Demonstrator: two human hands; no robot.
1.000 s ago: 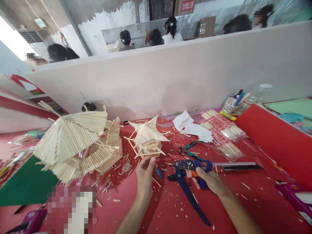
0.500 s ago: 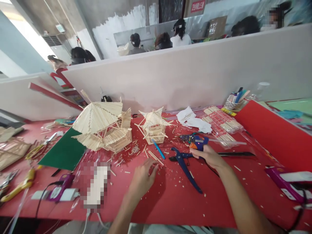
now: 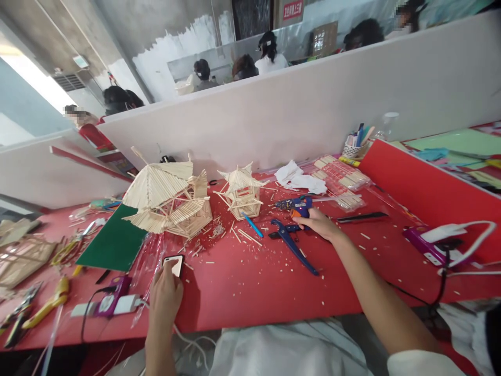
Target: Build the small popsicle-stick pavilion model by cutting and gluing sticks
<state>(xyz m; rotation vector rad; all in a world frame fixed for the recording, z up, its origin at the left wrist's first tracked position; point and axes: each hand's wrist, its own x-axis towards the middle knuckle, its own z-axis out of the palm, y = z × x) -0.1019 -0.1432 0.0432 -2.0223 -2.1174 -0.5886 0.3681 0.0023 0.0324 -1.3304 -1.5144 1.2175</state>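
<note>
Hands sit apart, left hand (image 3: 166,287) touching phone (image 3: 178,266) (grip unclear), right hand (image 3: 319,223), arm (image 3: 376,292) extended, clasping glue gun (image 3: 300,207).

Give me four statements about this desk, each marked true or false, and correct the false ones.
1. The right hand holds the glue gun. True.
2. The green board lies left of the blue cutter. True.
3. The left hand grips the blue cutter. False: it is at the phone.
4. The pen cup stands left of the small model. False: it stands to the right.
</note>
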